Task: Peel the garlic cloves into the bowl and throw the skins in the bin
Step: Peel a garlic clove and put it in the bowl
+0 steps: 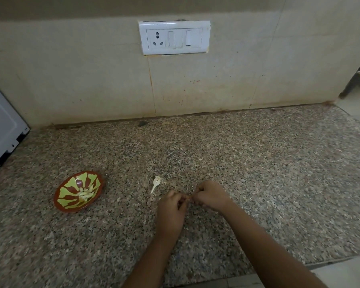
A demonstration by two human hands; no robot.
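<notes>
A red and green patterned bowl (78, 191) sits on the granite counter at the left, with several peeled garlic cloves (85, 193) inside. A bare white garlic stem with bits of skin (156, 183) lies on the counter just left of my hands. My left hand (172, 208) and my right hand (210, 195) meet fingertip to fingertip low over the counter. Both pinch a small garlic clove (190, 197) between them, which is mostly hidden by my fingers.
The granite counter (258, 163) runs back to a tiled wall with a white socket and switch plate (174, 37). A white appliance (2, 129) stands at the left edge. The counter's front edge is at the bottom right. No bin is in view.
</notes>
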